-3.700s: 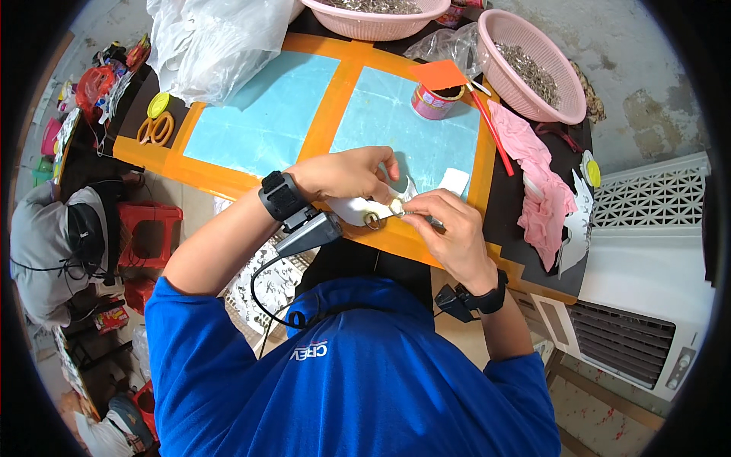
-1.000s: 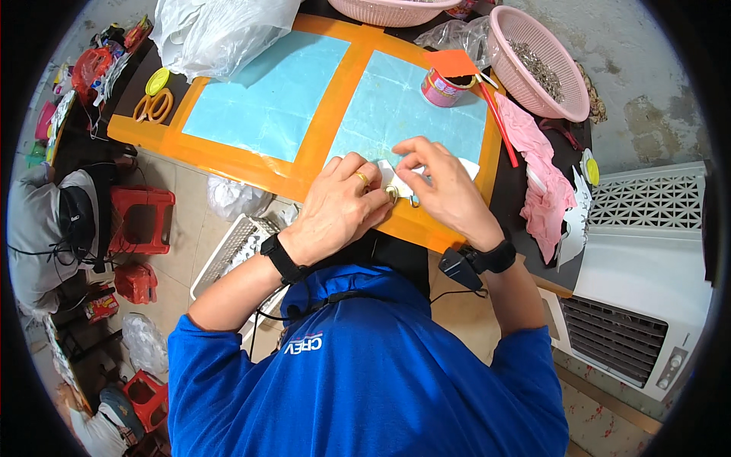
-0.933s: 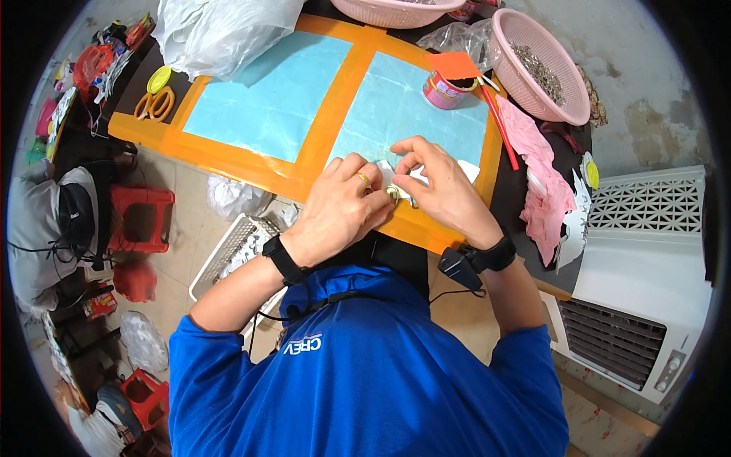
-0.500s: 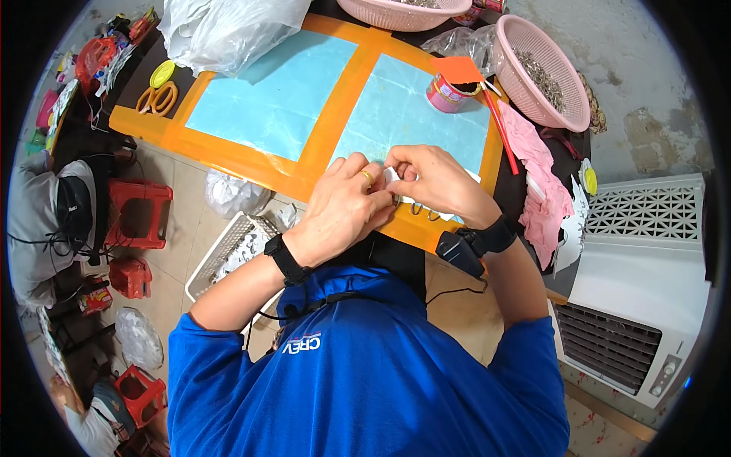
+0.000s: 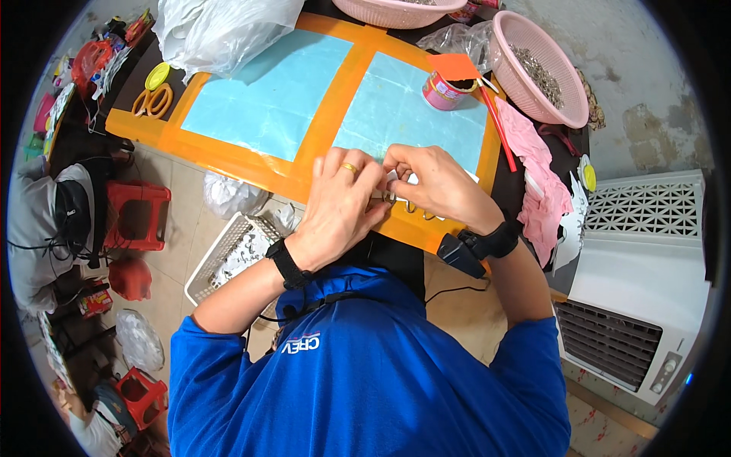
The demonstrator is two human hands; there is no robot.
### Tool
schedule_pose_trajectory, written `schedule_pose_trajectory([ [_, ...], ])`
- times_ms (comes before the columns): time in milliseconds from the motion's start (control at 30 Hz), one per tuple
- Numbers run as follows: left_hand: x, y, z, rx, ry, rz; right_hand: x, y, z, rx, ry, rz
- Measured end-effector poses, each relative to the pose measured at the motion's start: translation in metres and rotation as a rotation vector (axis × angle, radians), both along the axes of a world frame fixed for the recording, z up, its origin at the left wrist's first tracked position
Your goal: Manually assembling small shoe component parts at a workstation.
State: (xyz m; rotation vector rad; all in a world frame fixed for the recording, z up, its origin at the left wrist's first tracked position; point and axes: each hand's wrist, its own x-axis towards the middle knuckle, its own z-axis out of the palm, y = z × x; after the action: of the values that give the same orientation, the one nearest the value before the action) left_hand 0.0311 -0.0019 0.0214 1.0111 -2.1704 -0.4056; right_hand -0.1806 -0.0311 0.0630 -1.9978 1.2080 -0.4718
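Observation:
At the near edge of the table, my left hand (image 5: 340,196) and my right hand (image 5: 435,183) meet with fingers curled. Between them shows a small white card-like piece (image 5: 391,187), pinched by the right thumb and fingers. The left fingers close in from the other side; what lies under them is hidden. Small metal rings or hooks (image 5: 410,206) stick out just below the right hand, over the orange tape border. More white (image 5: 474,177) peeks out beside the right wrist.
Blue sheets framed in orange tape (image 5: 304,129) cover the table. Around them are a white plastic bag (image 5: 225,34), orange scissors (image 5: 153,101), a pink tin (image 5: 444,93), a red stick (image 5: 499,129), a pink basket of metal pieces (image 5: 506,84) and pink cloth (image 5: 537,164). A white basket (image 5: 199,274) stands below.
My left hand has shifted slightly left and its fingers have lifted a little. The right hand stays nearly in place, still pinching at the white piece.

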Motion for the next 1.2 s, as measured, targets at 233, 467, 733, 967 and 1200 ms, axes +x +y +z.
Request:
schedule_pose_trajectory([
  [233, -0.002, -0.005, 0.0, 0.063, 0.022, -0.045, -0.005, 0.002, 0.006, 0.071, -0.003, 0.027],
  [467, -0.005, 0.0, 0.004, 0.039, 0.04, 0.082, -0.011, -0.001, -0.003, 0.092, -0.058, 0.029],
  [733, -0.008, 0.001, 0.004, 0.305, 0.387, 0.191, -0.015, 0.0, -0.008, 0.106, -0.313, -0.111],
  [967, -0.013, -0.003, -0.003, 0.961, 0.872, 0.035, -0.016, 0.004, -0.009, 0.159, -0.387, -0.175],
  [1200, -0.017, -0.005, -0.005, 0.946, 0.91, 0.064, -0.011, 0.011, -0.021, 0.056, -0.407, -0.245],
])
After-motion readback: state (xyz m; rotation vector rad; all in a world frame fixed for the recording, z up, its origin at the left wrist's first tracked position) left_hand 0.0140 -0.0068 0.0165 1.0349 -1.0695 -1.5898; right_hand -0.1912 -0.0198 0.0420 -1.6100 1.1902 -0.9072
